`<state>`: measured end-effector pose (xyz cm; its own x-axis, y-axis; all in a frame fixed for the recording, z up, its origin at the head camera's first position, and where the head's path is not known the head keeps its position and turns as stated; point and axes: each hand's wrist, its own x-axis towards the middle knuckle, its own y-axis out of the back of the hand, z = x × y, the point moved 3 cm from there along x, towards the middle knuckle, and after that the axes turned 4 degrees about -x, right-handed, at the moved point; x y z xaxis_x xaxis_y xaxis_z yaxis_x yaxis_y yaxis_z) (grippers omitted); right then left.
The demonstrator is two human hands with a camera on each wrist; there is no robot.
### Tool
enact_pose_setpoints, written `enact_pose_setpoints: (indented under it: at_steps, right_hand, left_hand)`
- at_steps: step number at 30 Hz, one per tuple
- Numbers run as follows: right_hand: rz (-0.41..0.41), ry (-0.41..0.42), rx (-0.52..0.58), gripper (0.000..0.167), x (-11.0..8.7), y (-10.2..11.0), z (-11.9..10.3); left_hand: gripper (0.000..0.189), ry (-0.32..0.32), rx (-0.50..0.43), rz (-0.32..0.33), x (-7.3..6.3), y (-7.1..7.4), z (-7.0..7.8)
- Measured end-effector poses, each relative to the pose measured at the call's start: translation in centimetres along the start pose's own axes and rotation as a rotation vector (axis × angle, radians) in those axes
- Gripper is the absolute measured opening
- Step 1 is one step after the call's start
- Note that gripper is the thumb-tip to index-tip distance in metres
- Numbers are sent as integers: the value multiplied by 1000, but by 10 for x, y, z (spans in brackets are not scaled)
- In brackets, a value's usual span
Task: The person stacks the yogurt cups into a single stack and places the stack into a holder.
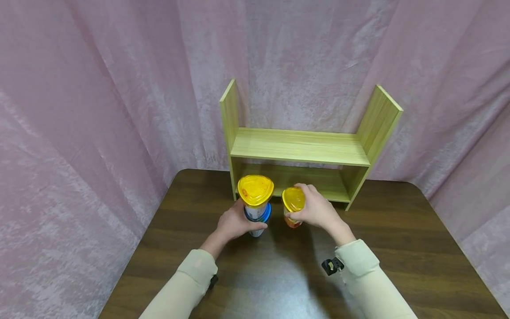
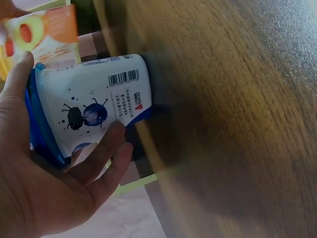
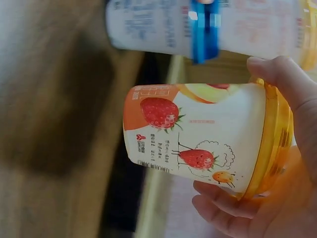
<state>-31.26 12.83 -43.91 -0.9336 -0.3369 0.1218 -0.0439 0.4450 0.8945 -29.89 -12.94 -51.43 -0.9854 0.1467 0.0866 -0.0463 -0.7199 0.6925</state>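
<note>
My left hand (image 1: 234,221) grips a white yogurt cup (image 2: 89,106) with a blue lid, fingers on one side and thumb on the other. A second yogurt cup, with a yellow lid (image 1: 255,190), stands stacked on that blue lid. To the right, my right hand (image 1: 316,209) holds another yogurt cup (image 3: 198,136) near its yellow lid, thumb and fingers round the rim. Strawberries and an orange patch are printed on its side. Both hands are over the table just in front of the wooden shelf (image 1: 299,144), and the cups stand upright, side by side.
The two-level shelf has a tall side panel (image 1: 378,119) at each end and stands at the back of the dark wooden table (image 1: 398,248). Pink curtains (image 1: 119,110) hang behind and at both sides. A small black device (image 1: 332,266) sits at the right cuff.
</note>
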Motion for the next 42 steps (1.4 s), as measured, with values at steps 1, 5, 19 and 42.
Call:
enact_pose_setpoints:
  at_steps: [1, 5, 19, 42]
  right_hand:
    - [9, 3, 10, 96, 0, 4, -2]
    - [35, 0, 38, 96, 1, 22, -12]
    - [158, 54, 117, 88, 1, 73, -36]
    - [286, 121, 131, 85, 2, 110, -74]
  left_hand:
    - [97, -1, -4, -1, 0, 0, 0]
    - [93, -1, -12, -3, 0, 0, 1]
    - [94, -2, -13, -1, -2, 0, 1]
    - [93, -13, 0, 8, -5, 2, 4]
